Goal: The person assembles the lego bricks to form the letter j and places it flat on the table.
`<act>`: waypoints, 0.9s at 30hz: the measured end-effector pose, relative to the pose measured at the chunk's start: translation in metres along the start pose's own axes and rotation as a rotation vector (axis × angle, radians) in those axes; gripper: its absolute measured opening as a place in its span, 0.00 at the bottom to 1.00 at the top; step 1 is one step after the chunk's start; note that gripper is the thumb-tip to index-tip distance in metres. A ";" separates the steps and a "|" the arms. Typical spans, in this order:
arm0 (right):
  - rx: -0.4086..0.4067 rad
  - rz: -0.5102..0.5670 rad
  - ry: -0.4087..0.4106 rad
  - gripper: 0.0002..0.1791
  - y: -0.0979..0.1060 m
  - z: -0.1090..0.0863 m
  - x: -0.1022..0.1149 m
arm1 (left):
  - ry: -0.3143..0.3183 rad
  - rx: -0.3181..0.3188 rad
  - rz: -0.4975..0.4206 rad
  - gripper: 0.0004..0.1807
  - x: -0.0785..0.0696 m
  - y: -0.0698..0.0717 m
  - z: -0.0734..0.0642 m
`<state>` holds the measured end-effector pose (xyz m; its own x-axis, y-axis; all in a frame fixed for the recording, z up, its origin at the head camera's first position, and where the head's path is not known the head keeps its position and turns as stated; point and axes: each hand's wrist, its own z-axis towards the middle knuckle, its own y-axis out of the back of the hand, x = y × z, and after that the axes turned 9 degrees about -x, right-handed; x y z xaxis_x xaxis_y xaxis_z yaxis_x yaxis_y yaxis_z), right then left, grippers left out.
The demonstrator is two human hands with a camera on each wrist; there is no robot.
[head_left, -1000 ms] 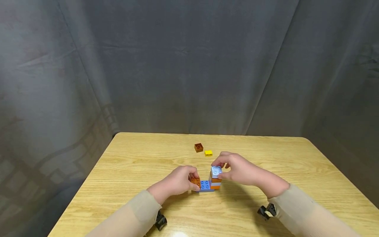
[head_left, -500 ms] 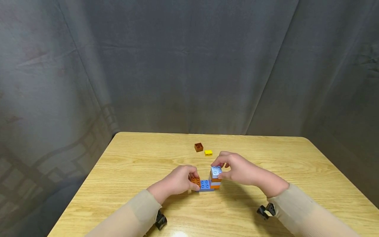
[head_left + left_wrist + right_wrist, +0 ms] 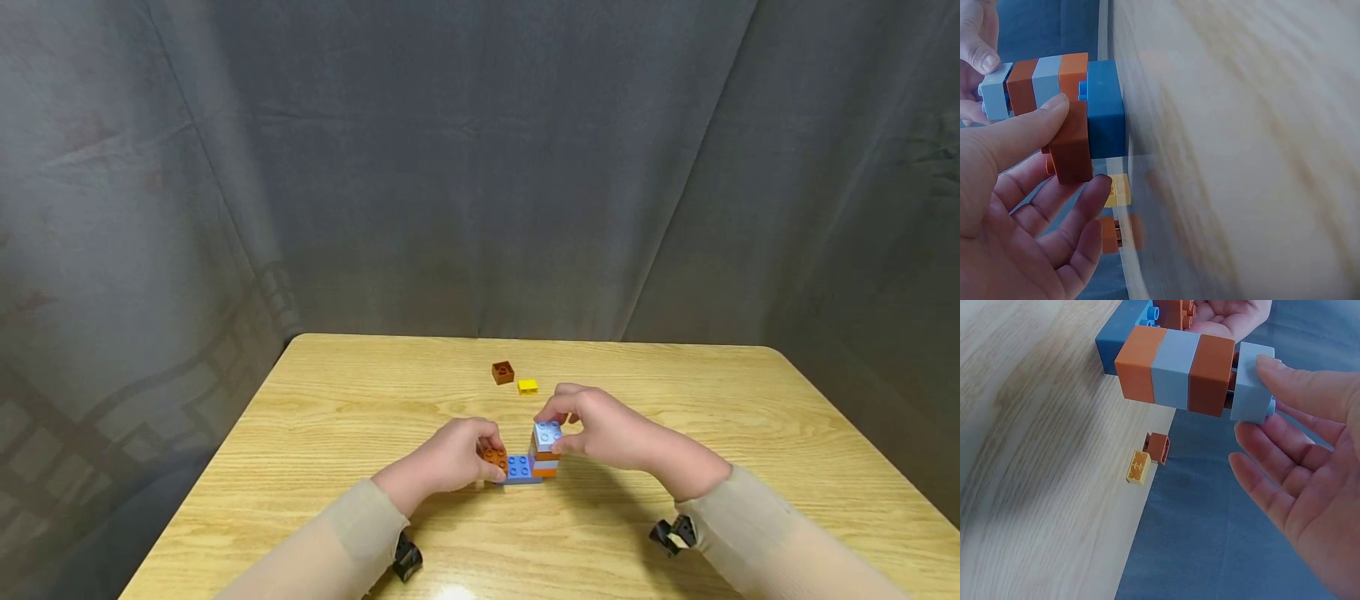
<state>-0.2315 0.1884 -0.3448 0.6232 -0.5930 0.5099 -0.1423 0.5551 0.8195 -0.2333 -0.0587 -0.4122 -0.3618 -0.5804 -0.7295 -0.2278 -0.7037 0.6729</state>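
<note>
A blue brick (image 3: 519,471) lies on the table with its studs up. At its left end my left hand (image 3: 450,458) pinches a brown brick (image 3: 1071,147) between thumb and fingers. On its right end stands a stack: an orange brick (image 3: 1141,362), a pale blue brick (image 3: 1175,370) and a brown brick (image 3: 1211,376). My right hand (image 3: 611,429) holds another pale blue brick (image 3: 1252,381) at the top of this stack. In the right wrist view, a narrow gap with studs showing separates that top brick from the brown one below.
Behind the hands, a loose brown brick (image 3: 503,372) lies tipped with its hollow underside showing. Beside it is a small yellow brick (image 3: 528,387), also hollow side visible in the right wrist view. The wooden table (image 3: 360,375) ends at a grey curtain (image 3: 465,167).
</note>
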 end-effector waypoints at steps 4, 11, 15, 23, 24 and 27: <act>0.003 -0.012 0.006 0.16 -0.001 0.001 0.000 | 0.002 0.001 -0.005 0.13 0.001 0.000 0.000; 0.013 0.012 -0.008 0.16 -0.002 0.001 -0.002 | -0.001 0.003 -0.017 0.13 0.001 0.000 0.001; 0.010 0.025 -0.008 0.16 -0.003 0.001 -0.003 | 0.000 -0.002 -0.015 0.12 0.001 0.000 0.000; 0.015 0.025 -0.016 0.17 -0.002 0.000 -0.001 | -0.001 0.001 -0.007 0.12 0.000 0.000 0.000; 0.014 0.025 -0.016 0.17 -0.002 0.000 -0.001 | -0.002 0.001 -0.007 0.12 0.000 0.000 0.000; 0.009 0.021 -0.016 0.17 -0.002 -0.002 -0.002 | -0.008 0.002 -0.010 0.12 0.001 0.000 0.000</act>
<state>-0.2312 0.1891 -0.3482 0.6078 -0.5908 0.5306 -0.1620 0.5619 0.8112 -0.2335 -0.0597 -0.4130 -0.3663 -0.5701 -0.7354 -0.2329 -0.7090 0.6657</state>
